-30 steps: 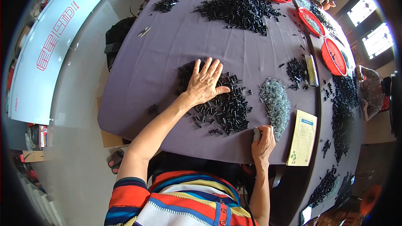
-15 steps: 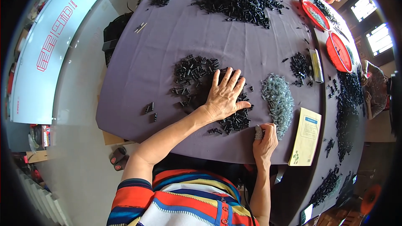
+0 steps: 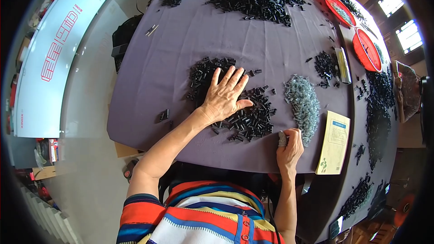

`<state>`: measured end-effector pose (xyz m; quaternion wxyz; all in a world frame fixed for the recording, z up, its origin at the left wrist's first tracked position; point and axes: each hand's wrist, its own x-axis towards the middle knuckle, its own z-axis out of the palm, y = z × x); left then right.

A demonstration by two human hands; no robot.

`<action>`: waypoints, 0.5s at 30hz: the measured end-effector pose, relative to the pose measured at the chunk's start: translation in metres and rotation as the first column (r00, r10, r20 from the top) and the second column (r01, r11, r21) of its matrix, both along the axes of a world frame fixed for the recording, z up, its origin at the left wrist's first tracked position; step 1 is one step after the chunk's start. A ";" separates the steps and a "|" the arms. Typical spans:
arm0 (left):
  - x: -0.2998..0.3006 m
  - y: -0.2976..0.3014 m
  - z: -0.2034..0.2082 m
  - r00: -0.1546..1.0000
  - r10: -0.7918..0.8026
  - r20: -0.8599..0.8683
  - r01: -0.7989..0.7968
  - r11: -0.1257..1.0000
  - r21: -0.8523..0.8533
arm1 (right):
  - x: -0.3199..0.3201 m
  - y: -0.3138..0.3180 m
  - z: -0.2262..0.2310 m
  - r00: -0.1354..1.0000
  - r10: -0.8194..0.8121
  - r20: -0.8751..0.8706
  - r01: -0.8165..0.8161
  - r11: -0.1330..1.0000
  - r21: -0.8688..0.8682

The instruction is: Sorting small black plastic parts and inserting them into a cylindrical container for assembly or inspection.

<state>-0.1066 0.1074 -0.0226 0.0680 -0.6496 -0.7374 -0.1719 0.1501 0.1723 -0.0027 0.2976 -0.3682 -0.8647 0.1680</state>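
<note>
My left hand point(image 3: 225, 94) lies flat with its fingers spread over a pile of small black tubular plastic pieces point(image 3: 254, 116). More of these pieces point(image 3: 205, 73) show past its fingertips, and the palm hides those beneath it. Closed near the table's front edge, my right hand point(image 3: 290, 151) rests beside the lower end of a heap of small clear plastic pieces point(image 3: 302, 104). A grey, rough-looking cover point(image 3: 282, 138) shows at its thumb side. Whatever its curled fingers hold, if anything, is hidden.
A yellow booklet point(image 3: 333, 142) lies right of the clear heap on the purple-grey cloth point(image 3: 149, 81). Farther off are a large black heap point(image 3: 255, 0) and a red basket point(image 3: 366, 49). A few loose black pieces point(image 3: 164, 115) lie at left. Other people sit around the table.
My left hand has slid left and slightly away from me across the black pieces, leaving more of them uncovered on its right. My right hand stays closed by the clear heap.
</note>
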 end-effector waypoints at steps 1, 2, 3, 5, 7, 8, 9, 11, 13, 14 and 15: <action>-0.001 -0.003 0.001 1.000 0.005 0.011 -0.005 1.000 0.001 | -0.001 0.000 0.000 1.000 0.005 -0.002 -0.005 1.000 0.004; 0.001 -0.006 0.002 1.000 0.006 -0.005 -0.006 1.000 -0.012 | -0.001 0.000 -0.001 1.000 0.007 -0.003 -0.007 1.000 0.002; 0.003 -0.010 0.003 1.000 0.015 0.005 -0.015 1.000 0.011 | -0.001 0.000 -0.001 1.000 0.007 0.003 -0.007 1.000 0.004; 0.012 -0.014 0.011 1.000 0.020 0.023 -0.021 0.998 0.056 | 0.001 0.000 0.000 1.000 -0.006 0.016 0.006 1.000 0.006; 0.019 -0.025 0.016 0.999 0.026 0.043 -0.027 0.999 0.034 | 0.000 0.001 -0.001 1.000 0.000 0.006 0.000 1.000 0.019; 0.023 -0.030 0.016 0.998 0.031 0.056 -0.032 0.999 0.012 | 0.000 0.001 -0.001 1.000 -0.001 0.008 0.000 1.000 0.016; 0.025 -0.037 0.016 0.997 0.018 0.070 -0.018 1.000 -0.003 | -0.001 0.001 0.000 1.000 0.002 0.008 -0.002 1.000 0.018; 0.031 -0.044 0.011 0.991 -0.010 0.131 0.012 1.000 -0.012 | -0.001 0.000 0.000 1.000 -0.003 0.012 0.003 1.000 0.015; 0.032 -0.050 0.011 0.992 -0.030 0.125 0.034 0.999 -0.025 | -0.001 0.001 -0.001 1.000 0.001 0.010 -0.001 1.000 0.015; 0.033 -0.052 0.012 0.992 -0.048 0.118 0.053 0.998 -0.035 | -0.001 0.001 -0.001 1.000 0.000 0.011 0.000 1.000 0.011; 0.036 -0.056 0.014 0.984 -0.079 0.158 0.084 0.996 -0.024 | -0.002 0.000 -0.001 1.000 -0.001 0.011 0.001 1.000 0.011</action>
